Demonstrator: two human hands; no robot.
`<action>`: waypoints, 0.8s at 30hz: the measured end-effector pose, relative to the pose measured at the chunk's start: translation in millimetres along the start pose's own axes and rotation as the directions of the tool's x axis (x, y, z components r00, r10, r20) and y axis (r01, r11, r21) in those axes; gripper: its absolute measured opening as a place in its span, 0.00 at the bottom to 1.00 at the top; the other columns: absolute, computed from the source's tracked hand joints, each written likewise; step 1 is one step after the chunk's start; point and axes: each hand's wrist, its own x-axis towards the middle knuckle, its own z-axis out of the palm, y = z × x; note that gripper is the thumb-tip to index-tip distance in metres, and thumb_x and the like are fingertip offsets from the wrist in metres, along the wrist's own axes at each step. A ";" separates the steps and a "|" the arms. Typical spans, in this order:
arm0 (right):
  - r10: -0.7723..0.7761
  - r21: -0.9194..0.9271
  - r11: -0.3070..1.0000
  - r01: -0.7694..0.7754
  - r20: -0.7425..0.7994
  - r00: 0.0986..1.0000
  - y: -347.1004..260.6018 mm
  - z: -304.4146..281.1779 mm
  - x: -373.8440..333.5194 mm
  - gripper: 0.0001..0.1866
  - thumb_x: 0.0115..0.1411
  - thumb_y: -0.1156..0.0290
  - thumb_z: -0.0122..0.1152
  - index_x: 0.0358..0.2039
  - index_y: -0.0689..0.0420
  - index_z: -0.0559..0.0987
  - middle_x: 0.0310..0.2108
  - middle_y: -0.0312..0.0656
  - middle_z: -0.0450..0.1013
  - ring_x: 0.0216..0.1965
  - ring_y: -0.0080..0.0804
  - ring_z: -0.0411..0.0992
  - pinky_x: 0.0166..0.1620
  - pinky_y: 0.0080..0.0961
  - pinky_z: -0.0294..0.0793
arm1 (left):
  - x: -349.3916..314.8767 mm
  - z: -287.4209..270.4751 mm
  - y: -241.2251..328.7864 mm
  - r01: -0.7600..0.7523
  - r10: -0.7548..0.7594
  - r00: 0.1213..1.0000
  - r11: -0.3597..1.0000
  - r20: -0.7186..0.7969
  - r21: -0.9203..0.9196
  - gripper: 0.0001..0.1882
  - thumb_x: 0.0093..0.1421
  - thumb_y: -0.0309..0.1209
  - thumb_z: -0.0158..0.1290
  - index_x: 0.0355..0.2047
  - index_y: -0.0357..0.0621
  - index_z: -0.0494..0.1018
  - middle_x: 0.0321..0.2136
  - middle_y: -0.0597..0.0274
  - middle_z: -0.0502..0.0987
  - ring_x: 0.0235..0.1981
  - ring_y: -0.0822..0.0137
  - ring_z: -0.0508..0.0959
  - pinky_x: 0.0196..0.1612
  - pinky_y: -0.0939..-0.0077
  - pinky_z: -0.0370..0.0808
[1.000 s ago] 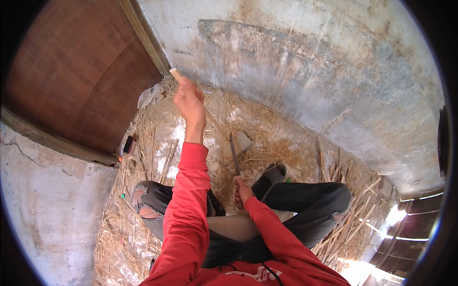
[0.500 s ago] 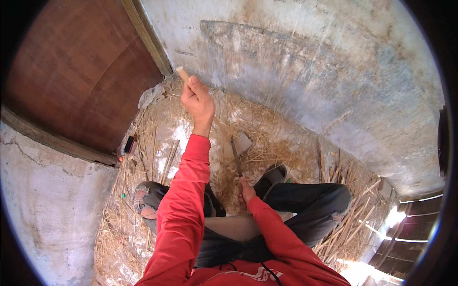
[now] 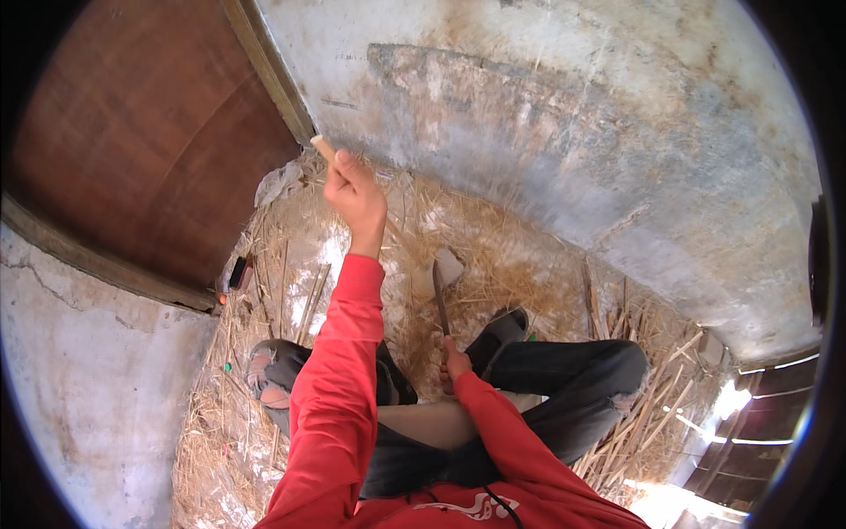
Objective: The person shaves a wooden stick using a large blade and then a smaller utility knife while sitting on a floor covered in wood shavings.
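My left hand (image 3: 357, 198) reaches far forward, its fingers wrapped round a pale wooden stick (image 3: 324, 148). One cut-looking end pokes out above my thumb, and a tan length shows faintly on the other side of the hand. Close to my lap, my right hand (image 3: 455, 362) is closed on a knife (image 3: 441, 300) with a long dark blade pointing away from me. Its handle is mostly hidden in my fingers. Just beyond the blade tip, a pale flat stone (image 3: 448, 264) lies in the straw.
Straw and chips cover the floor between my bent legs. Thin sticks (image 3: 643, 423) are heaped at the right. A stained wall (image 3: 564, 150) rises ahead, with a brown panel (image 3: 150, 141) at the left. A small dark object (image 3: 238, 272) lies by the panel's foot.
My left hand and the stick have shifted slightly left and toward me. The knife in my right hand has moved a little nearer to me, its blade turning slightly.
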 end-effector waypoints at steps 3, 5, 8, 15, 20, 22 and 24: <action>-0.200 -0.012 0.980 0.200 0.041 0.979 -17.7 10.5 -23.6 0.29 0.63 0.39 0.54 0.24 0.55 0.69 0.15 0.35 0.60 0.13 0.28 0.58 0.19 0.31 0.61 | 9.3 -22.0 -3.8 -0.037 0.039 0.999 0.997 -0.028 0.069 0.25 0.73 0.46 0.41 0.22 0.44 0.60 0.16 0.72 0.61 0.16 0.81 0.60 0.16 0.82 0.57; -0.393 0.041 0.919 0.391 0.058 0.918 -27.0 16.0 -28.2 0.29 0.63 0.39 0.55 0.23 0.55 0.69 0.14 0.35 0.59 0.12 0.28 0.58 0.18 0.31 0.60 | 10.4 -28.8 -5.4 0.009 -0.009 1.000 1.000 -0.030 0.001 0.25 0.74 0.46 0.40 0.22 0.44 0.60 0.16 0.71 0.61 0.15 0.81 0.60 0.15 0.82 0.57; -0.439 0.063 0.898 0.436 0.069 0.896 -11.8 10.1 -16.9 0.30 0.63 0.39 0.55 0.21 0.54 0.68 0.14 0.34 0.58 0.12 0.27 0.58 0.17 0.30 0.58 | 13.3 -27.2 -8.3 0.052 -0.054 0.998 0.995 -0.030 -0.084 0.26 0.74 0.47 0.39 0.21 0.45 0.59 0.15 0.71 0.60 0.15 0.80 0.60 0.15 0.83 0.57; -0.240 -0.049 0.969 0.244 0.072 0.968 -33.1 9.5 -31.0 0.29 0.64 0.41 0.54 0.19 0.53 0.68 0.12 0.34 0.59 0.12 0.26 0.61 0.17 0.30 0.58 | 14.5 -39.4 -3.4 0.027 -0.031 0.995 0.998 -0.090 -0.053 0.26 0.74 0.46 0.41 0.21 0.43 0.60 0.15 0.72 0.60 0.15 0.81 0.60 0.17 0.81 0.58; -0.647 0.067 0.762 0.644 0.040 0.762 -14.7 19.3 -18.0 0.29 0.64 0.40 0.55 0.22 0.54 0.71 0.12 0.33 0.58 0.12 0.26 0.61 0.18 0.30 0.59 | 15.3 -36.0 -3.8 0.036 -0.037 0.996 0.999 -0.082 -0.013 0.26 0.74 0.47 0.39 0.20 0.46 0.58 0.14 0.71 0.60 0.14 0.79 0.60 0.16 0.83 0.59; -0.592 -0.112 0.800 0.589 0.002 0.806 9.1 -4.1 25.0 0.28 0.64 0.40 0.54 0.22 0.53 0.70 0.12 0.33 0.58 0.12 0.26 0.60 0.18 0.30 0.58 | 11.4 -21.1 -4.7 0.048 -0.050 0.998 0.998 -0.046 -0.050 0.26 0.74 0.47 0.40 0.20 0.45 0.59 0.14 0.71 0.60 0.14 0.80 0.60 0.16 0.82 0.59; -0.272 -0.141 0.952 0.270 0.009 0.962 2.4 -3.4 12.0 0.29 0.65 0.41 0.53 0.19 0.53 0.67 0.12 0.33 0.58 0.11 0.26 0.58 0.17 0.29 0.58 | 12.9 -29.8 -4.5 0.048 -0.050 0.998 0.997 -0.038 -0.067 0.26 0.74 0.46 0.41 0.20 0.43 0.60 0.14 0.71 0.60 0.15 0.80 0.60 0.17 0.81 0.58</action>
